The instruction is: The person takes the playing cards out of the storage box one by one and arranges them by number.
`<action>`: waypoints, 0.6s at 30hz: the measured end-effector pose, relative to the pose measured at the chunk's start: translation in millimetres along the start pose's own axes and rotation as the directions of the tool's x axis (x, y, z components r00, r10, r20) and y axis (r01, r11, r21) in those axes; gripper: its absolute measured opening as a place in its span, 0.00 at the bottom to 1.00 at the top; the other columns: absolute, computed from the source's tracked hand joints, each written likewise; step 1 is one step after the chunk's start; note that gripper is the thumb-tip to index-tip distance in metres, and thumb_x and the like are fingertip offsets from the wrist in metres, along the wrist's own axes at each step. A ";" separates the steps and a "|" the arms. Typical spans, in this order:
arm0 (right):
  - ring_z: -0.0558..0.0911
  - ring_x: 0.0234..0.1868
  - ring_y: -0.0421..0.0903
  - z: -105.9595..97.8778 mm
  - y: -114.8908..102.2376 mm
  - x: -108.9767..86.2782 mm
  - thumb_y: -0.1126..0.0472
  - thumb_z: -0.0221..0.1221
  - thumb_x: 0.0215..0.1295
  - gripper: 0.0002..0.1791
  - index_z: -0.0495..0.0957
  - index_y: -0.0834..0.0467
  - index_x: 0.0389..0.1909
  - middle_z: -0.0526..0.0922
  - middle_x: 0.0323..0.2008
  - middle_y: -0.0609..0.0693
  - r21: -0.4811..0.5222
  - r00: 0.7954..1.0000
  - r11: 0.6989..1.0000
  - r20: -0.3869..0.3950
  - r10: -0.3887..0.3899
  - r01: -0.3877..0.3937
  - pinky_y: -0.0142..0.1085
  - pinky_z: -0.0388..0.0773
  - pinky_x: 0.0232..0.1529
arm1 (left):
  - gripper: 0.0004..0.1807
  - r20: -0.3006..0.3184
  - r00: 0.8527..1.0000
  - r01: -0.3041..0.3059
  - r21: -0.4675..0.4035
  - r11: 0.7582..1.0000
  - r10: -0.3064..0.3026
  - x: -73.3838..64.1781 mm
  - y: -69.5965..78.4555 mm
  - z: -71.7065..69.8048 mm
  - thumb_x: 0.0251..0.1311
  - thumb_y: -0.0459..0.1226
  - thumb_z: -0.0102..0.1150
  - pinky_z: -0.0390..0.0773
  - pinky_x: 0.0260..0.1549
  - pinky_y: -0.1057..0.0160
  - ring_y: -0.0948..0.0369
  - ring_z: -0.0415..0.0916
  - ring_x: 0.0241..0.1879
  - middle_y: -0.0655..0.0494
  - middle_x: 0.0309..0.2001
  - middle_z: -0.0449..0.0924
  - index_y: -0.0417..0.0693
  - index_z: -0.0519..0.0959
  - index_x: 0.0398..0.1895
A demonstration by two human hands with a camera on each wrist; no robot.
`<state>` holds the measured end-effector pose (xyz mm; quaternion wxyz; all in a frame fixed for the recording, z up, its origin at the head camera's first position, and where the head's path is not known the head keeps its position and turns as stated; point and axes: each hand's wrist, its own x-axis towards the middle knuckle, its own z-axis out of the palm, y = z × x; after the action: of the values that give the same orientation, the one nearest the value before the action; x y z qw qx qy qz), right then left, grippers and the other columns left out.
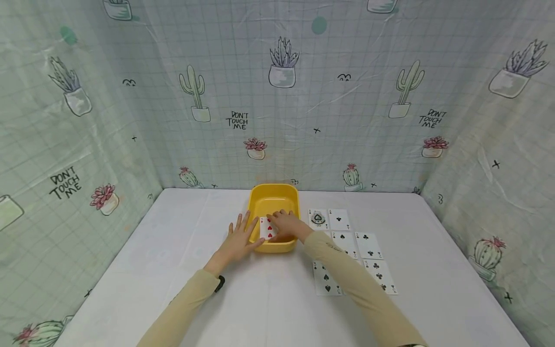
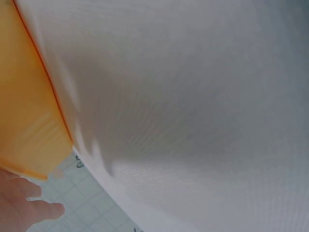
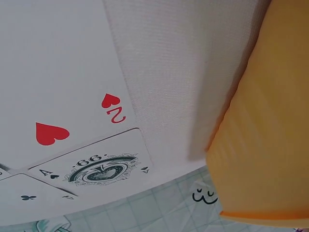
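Note:
A yellow tray [image 1: 273, 190] stands at the table's back middle. Inside it is a playing card with red hearts [image 1: 263, 231], partly covered by my right hand [image 1: 286, 225]. That hand's fingers bend over the card's far part, and its thumb lies by the near edge, holding it. My left hand [image 1: 236, 243] spreads its fingers over the tray's left rim, with index finger and thumb close to the card's left edge. In the left wrist view, some left fingers [image 2: 29, 205] show beside the yellow tray wall [image 2: 29, 96].
Right of the tray, cards lie face up in rows: ace of spades [image 1: 318, 219], ace of clubs [image 1: 339, 220], two of clubs [image 1: 369, 246], three of spades [image 1: 326, 280], three of clubs [image 1: 380, 277]. A two of hearts [image 3: 72, 72] shows in the right wrist view. Patterned cloth [image 1: 282, 106] hangs behind.

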<state>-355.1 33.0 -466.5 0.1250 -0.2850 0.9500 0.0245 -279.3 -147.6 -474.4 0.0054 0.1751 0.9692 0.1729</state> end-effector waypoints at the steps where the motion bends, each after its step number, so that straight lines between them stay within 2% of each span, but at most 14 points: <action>1: 0.60 0.65 0.52 0.2 0.0 0.6 0.29 0.55 0.45 0.50 0.53 0.49 0.67 0.62 0.64 0.51 0.003 1.000 1.000 -0.001 0.004 -0.004 0.54 0.54 0.64 | 0.41 -0.002 1.000 -0.002 0.001 1.000 0.002 0.0 -0.1 0.1 0.58 0.62 0.38 0.41 0.60 0.34 0.43 0.30 0.69 0.48 0.71 0.30 0.53 0.46 0.70; 18: 0.64 0.61 0.51 -2.8 -2.4 -3.5 0.31 0.56 0.45 0.49 0.55 0.52 0.66 0.66 0.59 0.53 0.014 0.999 1.000 -0.041 -0.008 0.008 0.52 0.59 0.62 | 0.42 -0.032 0.999 -0.021 -0.013 1.000 0.021 0.2 -1.5 1.7 0.57 0.63 0.40 0.42 0.59 0.34 0.41 0.33 0.69 0.47 0.71 0.32 0.53 0.47 0.69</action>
<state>-351.6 32.6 -462.9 0.1077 -0.2883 0.9514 0.0113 -279.9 -148.3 -476.5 -0.0109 0.1824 0.9661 0.1821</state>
